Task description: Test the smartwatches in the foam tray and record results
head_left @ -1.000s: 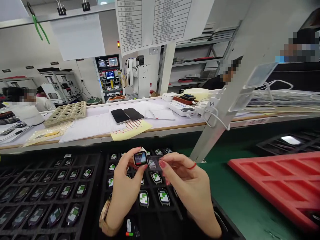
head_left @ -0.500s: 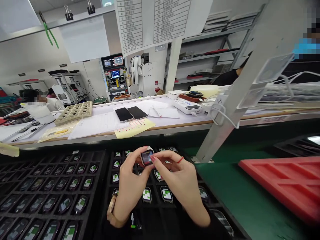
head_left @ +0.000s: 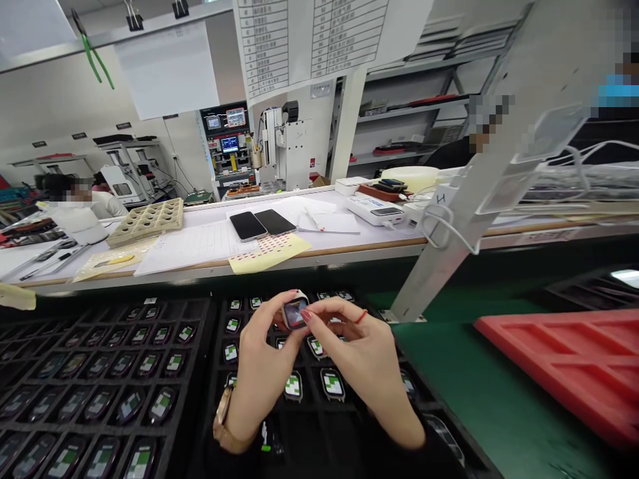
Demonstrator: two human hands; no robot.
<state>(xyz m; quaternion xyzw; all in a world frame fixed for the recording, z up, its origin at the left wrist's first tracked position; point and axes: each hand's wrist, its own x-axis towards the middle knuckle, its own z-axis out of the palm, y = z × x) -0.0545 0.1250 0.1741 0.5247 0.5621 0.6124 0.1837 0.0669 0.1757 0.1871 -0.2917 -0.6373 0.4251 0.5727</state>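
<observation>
A smartwatch (head_left: pixel 294 311) with a lit, dark coloured screen is held up over the black foam tray (head_left: pixel 309 426). My left hand (head_left: pixel 267 359) grips its left side, thumb below and fingers at the top edge. From the right, my right hand (head_left: pixel 357 352) reaches in with the thumb on or just over the screen; its curled fingers are partly hidden behind the thumb. Beneath my hands, several watches lie in the tray's compartments, among them one watch (head_left: pixel 332 384) with a green-and-white screen.
A second foam tray (head_left: pixel 192 372) full of watches stands on the left. To the right, a red foam tray (head_left: pixel 564 339) lies on the green bench (head_left: pixel 449 372). A slanted metal post (head_left: pixel 434 259) rises there. On the shelf ahead are two phones (head_left: pixel 248 227) and papers.
The picture on the watch screen has changed slightly. Both hands keep nearly the same hold, and the camera view has shifted a little.
</observation>
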